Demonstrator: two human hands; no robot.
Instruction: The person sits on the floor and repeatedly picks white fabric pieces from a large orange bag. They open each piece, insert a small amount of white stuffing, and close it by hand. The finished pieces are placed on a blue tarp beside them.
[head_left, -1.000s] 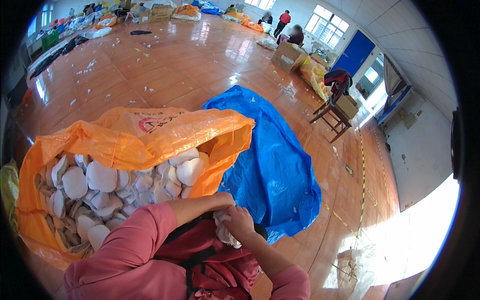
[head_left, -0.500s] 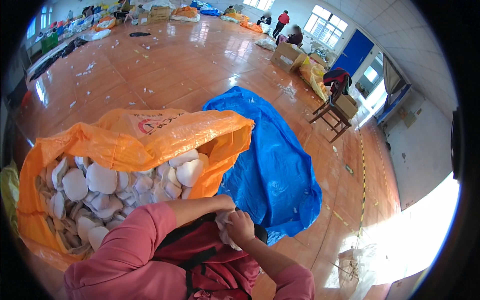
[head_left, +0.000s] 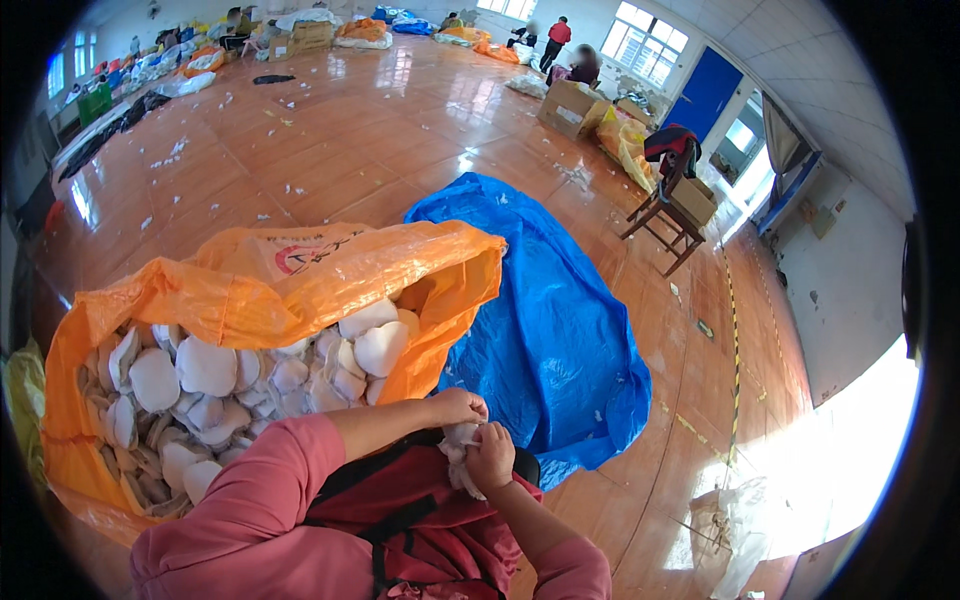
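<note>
Over my lap, my left hand (head_left: pixel 460 406) and my right hand (head_left: pixel 490 456) are close together, with their fingers closed on a crumpled, soft white piece (head_left: pixel 456 447). Part of that piece hangs down below the fingers, and its exact kind is unclear. To the left gapes a large orange woven sack (head_left: pixel 240 295), full of rounded white pads (head_left: pixel 207 366). My left forearm crosses the sack's near side and hides some pads. A blue plastic sack (head_left: pixel 545 340) lies spread on the floor just beyond my hands.
A wooden chair (head_left: pixel 665 225) with a dark and red garment stands at the right. Cardboard boxes (head_left: pixel 572 108), filled sacks and several people are farther back. Clear plastic (head_left: pixel 735 530) lies on the floor at lower right. White scraps dot the tiled floor (head_left: pixel 350 170).
My hands have shifted slightly, the right one lower and turned more upright, and more of the white piece shows between them. The view has tilted a little.
</note>
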